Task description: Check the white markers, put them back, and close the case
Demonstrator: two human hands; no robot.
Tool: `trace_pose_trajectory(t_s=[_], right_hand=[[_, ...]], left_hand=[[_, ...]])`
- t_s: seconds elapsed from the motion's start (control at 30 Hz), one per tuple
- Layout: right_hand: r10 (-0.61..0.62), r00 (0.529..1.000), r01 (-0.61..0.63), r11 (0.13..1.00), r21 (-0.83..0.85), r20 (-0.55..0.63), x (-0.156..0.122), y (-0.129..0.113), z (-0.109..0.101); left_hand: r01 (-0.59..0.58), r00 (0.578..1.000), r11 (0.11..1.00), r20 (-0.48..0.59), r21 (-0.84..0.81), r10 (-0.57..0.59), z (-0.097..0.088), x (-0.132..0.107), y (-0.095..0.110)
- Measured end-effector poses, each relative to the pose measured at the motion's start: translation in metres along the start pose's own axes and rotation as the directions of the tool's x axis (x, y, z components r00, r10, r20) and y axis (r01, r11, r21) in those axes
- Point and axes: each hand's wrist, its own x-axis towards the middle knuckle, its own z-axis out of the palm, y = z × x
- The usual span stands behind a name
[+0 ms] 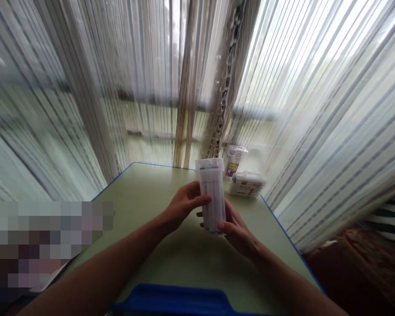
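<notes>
I hold a clear plastic pack of white markers (pixel 212 193) upright above the pale green table (pixel 151 193), between both hands. My left hand (pixel 183 205) grips its left side, thumb across the front. My right hand (pixel 237 231) cups the lower right side from below, fingers wrapped around the bottom. Coloured marker ends show at the top of the pack.
Two clear plastic containers stand at the table's far right corner: a small tub (pixel 234 160) and a flat lidded box (pixel 248 183). A blue chair back (pixel 171 300) is at the near edge. Striped sheer curtains (pixel 316 109) hang behind. A blurred patch covers the lower left.
</notes>
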Motion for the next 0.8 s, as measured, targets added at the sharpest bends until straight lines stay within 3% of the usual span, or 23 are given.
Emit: trace_pose_trajectory(t_s=[0.3, 0.6, 0.67, 0.8], right_hand=[[-0.050, 0.998, 0.050, 0.999, 0.003, -0.025, 0.007, 0.001, -0.004], [-0.008, 0.998, 0.007, 1.000, -0.017, -0.059, 0.006, -0.003, -0.003], [0.002, 0.998, -0.001, 1.000, 0.011, -0.064, 0.005, -0.006, -0.001], [0.075, 0.996, -0.072, 0.995, 0.072, -0.040, 0.002, -0.010, 0.000]], left_hand=[[-0.056, 0.985, 0.998, -0.165, 0.017, 0.058, -0.004, 0.003, 0.002], [-0.028, 0.979, 0.993, -0.204, -0.114, 0.004, -0.003, 0.004, -0.001], [-0.017, 0.984, 0.990, -0.180, -0.141, -0.009, -0.002, 0.004, 0.001], [0.026, 0.999, 0.986, -0.034, -0.167, -0.033, -0.003, 0.003, 0.002]])
